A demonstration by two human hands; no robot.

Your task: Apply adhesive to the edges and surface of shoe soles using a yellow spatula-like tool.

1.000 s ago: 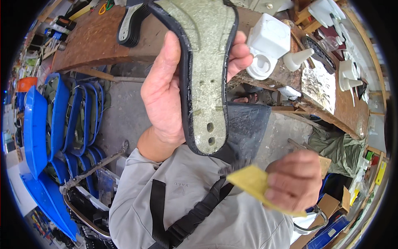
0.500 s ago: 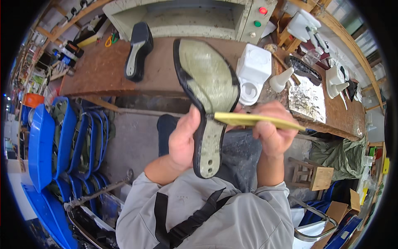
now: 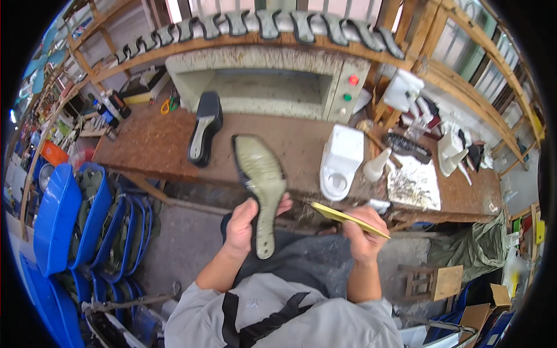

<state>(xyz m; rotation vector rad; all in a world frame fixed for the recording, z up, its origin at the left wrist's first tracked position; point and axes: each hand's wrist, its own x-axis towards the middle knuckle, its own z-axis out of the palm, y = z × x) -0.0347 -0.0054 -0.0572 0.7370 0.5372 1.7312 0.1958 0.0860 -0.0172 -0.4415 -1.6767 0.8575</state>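
Note:
A shoe sole [image 3: 261, 168], black at its edge with a pale olive, glossy inner face, stands tilted up before me. Around its narrow waist closes my left hand [image 3: 239, 227], thumb on one side and fingertips showing on the other. My right hand [image 3: 365, 235] grips a flat yellow stick [image 3: 329, 212], whose tip points toward the sole but is apart from it. On the bench beyond, another black sole [image 3: 204, 130] rests with its heel end toward me. A white plastic container with a round cup [image 3: 342, 156] stands near the bench's front edge.
Behind the brown bench [image 3: 139, 142] sits an oven-like metal box [image 3: 261, 90], under a shelf with a row of soles [image 3: 268, 24]. A white cone-tipped bottle [image 3: 376, 167], dark brush [image 3: 408, 147] and stained paper [image 3: 415, 188] lie right. Blue trays [image 3: 55, 226] stack left; a wooden stool [image 3: 447, 282] stands right.
The yellow stick has come away from the sole, to the right. The sole has moved lower and farther from me, and my view has lifted to show the shelf.

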